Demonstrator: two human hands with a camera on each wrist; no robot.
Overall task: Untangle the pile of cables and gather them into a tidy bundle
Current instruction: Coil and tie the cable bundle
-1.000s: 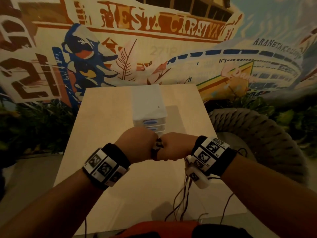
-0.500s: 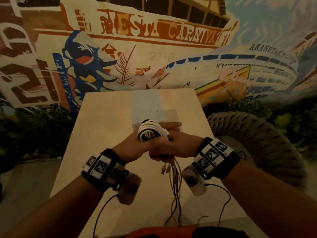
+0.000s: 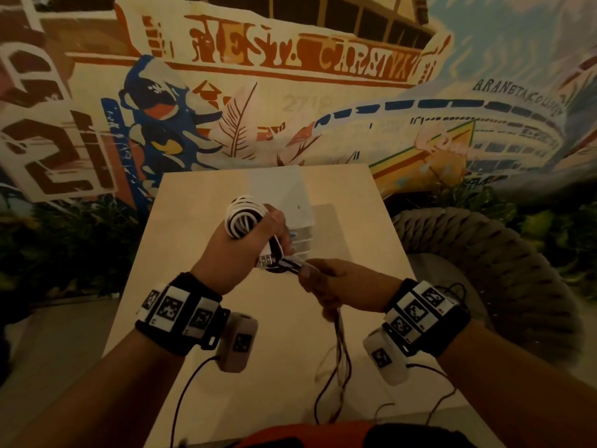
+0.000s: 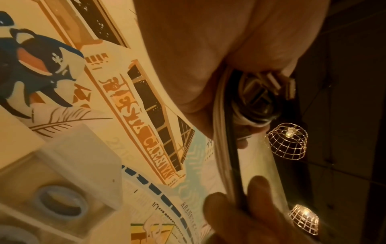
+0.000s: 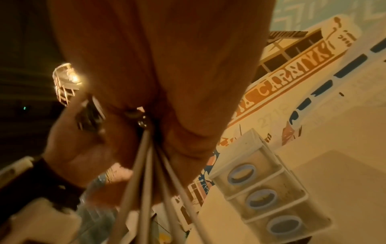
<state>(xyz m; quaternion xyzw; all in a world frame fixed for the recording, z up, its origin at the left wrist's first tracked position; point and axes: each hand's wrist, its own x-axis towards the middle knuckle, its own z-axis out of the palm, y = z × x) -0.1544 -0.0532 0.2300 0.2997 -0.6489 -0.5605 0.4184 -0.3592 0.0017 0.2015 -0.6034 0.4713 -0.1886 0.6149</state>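
Both hands are up over the pale wooden table, and the cables are off its surface entirely. The left hand has its fingers wrapped around a coil of white and black cable, the loops bulging out of the top of the fist at about 12 o'clock from the knuckles. Flat plug ends poke out of the fist's lower side, toward 4 o'clock.

From there a short run of white and black cable crosses to the right hand, which sits just beside the left at its 4 o'clock, fingers curled tight around that stretch. Out of the bottom of the right fist, loose cable tails hang straight toward 6 o'clock, trailing down to the near edge of the table. The right wrist view shows those strands fanning out below the closed palm.

Behind the hands, at 12 o'clock on the table, stands a small white drawer unit with blue ring handles stacked down its front. To the right of the table, a woven rope seat; a painted mural fills the wall beyond.
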